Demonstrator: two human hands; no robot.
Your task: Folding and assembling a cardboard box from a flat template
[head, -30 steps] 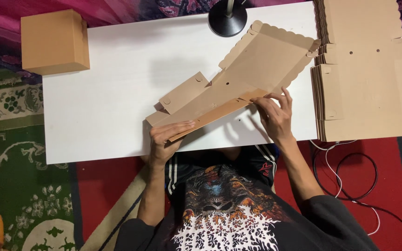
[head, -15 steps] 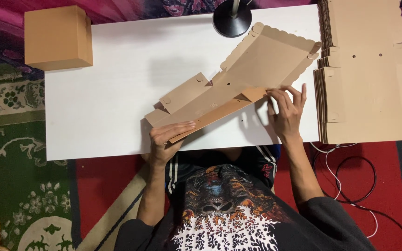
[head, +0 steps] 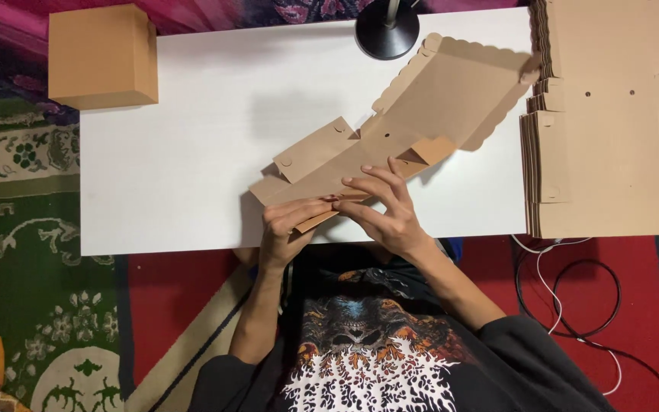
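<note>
A flat brown cardboard box blank (head: 421, 114) with scalloped edges lies slanted across the white table (head: 192, 145). My left hand (head: 287, 229) grips its near left end at the table's front edge, thumb on the folded side flap. My right hand (head: 387, 210) lies just right of the left hand, fingers spread over the same folded strip of the blank. Both hands touch the cardboard near its lower left corner.
A finished brown cardboard box (head: 103, 55) stands on the table's far left corner. A tall stack of flat box blanks (head: 612, 130) fills the right end. A black round lamp base (head: 387, 30) sits at the far edge. Cables (head: 573, 290) lie on the red carpet.
My right hand has slid left along the folded flap, from the blank's middle to beside my left hand. The blank's right part has lifted and shifted slightly away.
</note>
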